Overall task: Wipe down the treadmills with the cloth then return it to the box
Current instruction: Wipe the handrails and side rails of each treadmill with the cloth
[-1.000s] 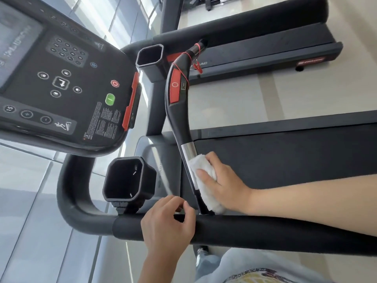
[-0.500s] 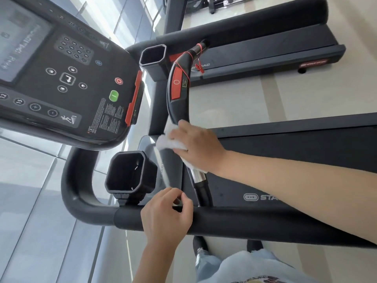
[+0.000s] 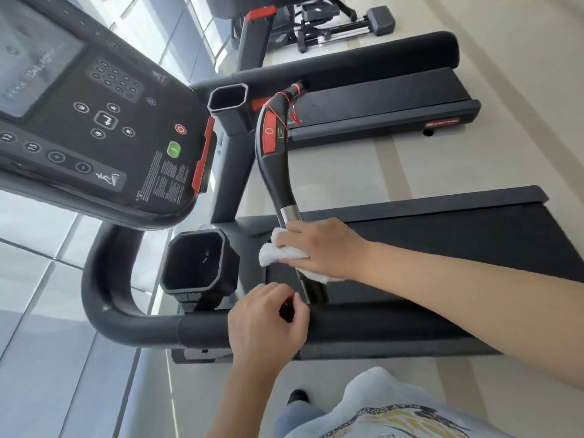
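moved: right hand [image 3: 319, 248] with the cloth [image 3: 275, 252] has slid back down the inner grip [image 3: 275, 159]. Half a second ago it sat higher, over the black part just under the red pad; now it's below the chrome band, so that band shows again. Left hand [image 3: 267, 320] hasn't really budged.

right hand: comes in from the right with the forearm stretched across the belt [image 3: 442, 248], palm down, fingers curled round the cloth and the bar under it, gripping both.

left hand: sits on the side rail [image 3: 142, 327], knuckles up, fingers bent with the thumb close to the fingertips. It covers the rail but I can't tell if it actually grips it.

cloth: white, soft, crumpled. It's bunched under the right palm, with a wad poking out left of the fingers and a flap out by the wrist side.

grip: curvy black bar, smooth and a bit glossy, red pad [image 3: 269, 134] inset near the top, short shiny metal band [image 3: 290, 213] lower down.

rail: fat rounded tube, matte black, looks padded, bends up in a U on the left.

cup holder [image 3: 197, 263]: boxy black plastic, chamfered corners, hollow, just beside the cloth.

console [image 3: 94, 121]: flat dark panel, round buttons, one green [image 3: 173, 150], one red [image 3: 180, 129].

belt: dull dark grey, slightly grainy.
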